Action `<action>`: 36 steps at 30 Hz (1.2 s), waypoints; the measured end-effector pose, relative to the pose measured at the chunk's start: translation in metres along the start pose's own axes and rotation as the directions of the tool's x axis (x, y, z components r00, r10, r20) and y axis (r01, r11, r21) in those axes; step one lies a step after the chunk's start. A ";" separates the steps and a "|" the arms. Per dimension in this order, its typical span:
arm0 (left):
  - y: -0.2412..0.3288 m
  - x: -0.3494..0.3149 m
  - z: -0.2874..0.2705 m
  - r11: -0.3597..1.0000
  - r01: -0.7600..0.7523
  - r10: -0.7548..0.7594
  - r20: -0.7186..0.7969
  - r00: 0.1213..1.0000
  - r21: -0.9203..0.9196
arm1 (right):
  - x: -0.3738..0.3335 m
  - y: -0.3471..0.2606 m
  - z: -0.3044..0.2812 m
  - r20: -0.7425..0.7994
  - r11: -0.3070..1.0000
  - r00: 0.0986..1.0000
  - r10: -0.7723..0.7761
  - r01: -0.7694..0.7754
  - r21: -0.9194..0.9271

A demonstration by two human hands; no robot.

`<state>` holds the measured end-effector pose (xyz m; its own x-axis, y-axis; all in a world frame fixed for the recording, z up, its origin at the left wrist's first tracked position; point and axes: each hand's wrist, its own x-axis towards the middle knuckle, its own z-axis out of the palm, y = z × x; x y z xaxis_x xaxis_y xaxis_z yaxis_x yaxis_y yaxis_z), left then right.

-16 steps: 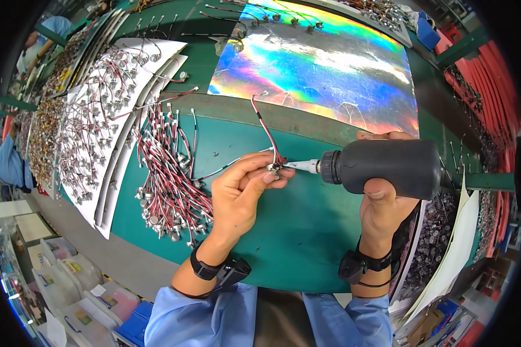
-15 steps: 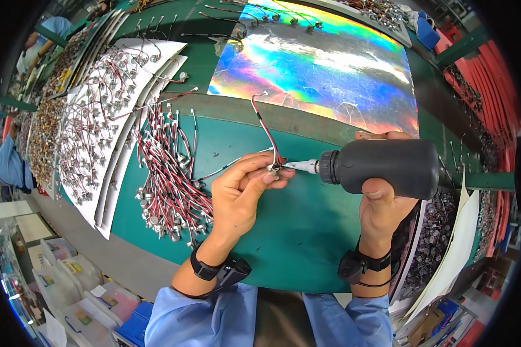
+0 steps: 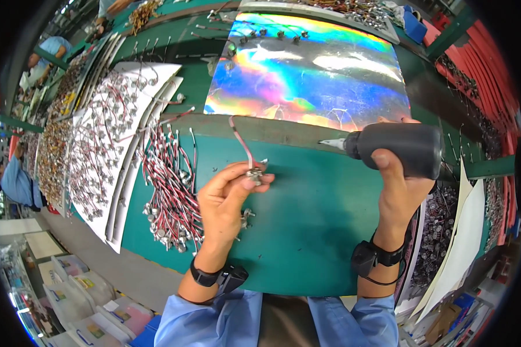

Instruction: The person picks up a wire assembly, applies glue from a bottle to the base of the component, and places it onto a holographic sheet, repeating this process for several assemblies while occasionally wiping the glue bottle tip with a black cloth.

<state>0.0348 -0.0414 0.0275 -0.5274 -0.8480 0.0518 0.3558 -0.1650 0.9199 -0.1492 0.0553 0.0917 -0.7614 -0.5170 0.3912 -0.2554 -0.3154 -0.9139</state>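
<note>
My left hand (image 3: 223, 199) pinches a small silver metal part (image 3: 253, 174) with red and pale wires rising from it, ending in a white plug. To the right, my right hand (image 3: 396, 191) is wrapped round a black squeeze bottle (image 3: 399, 149), tipped on its side. The bottle's pale pointed nozzle (image 3: 333, 143) faces left, apart from the part. Beside my left hand a heap of similar wired parts (image 3: 171, 179) lies on the green mat (image 3: 307, 231); that hand hides some of the heap.
Beyond the mat lies a shiny rainbow sheet (image 3: 307, 75), with several wired parts at its far edge. White sheets (image 3: 113, 139) covered with wired parts stand at the left. Boards of dark parts (image 3: 431, 248) and a green rail (image 3: 489, 168) are at the right. Clear boxes (image 3: 92, 289) sit lower left.
The nozzle was at the metal part and is now drawn away from it, with the bottle slightly farther right. My left hand has shifted a little left, still holding the part.
</note>
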 end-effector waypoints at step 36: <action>-0.070 0.375 0.071 -0.018 -0.286 0.182 0.285 0.941 0.958 | 0.043 0.024 -0.098 -0.299 0.989 0.954 0.034 0.011 0.148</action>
<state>-0.2426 -0.3125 0.0097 -0.6513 -0.6847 0.3270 -0.5946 0.7283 0.3406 -0.2458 0.1035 0.0763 -0.9128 -0.2661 0.3098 -0.1729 -0.4355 -0.8834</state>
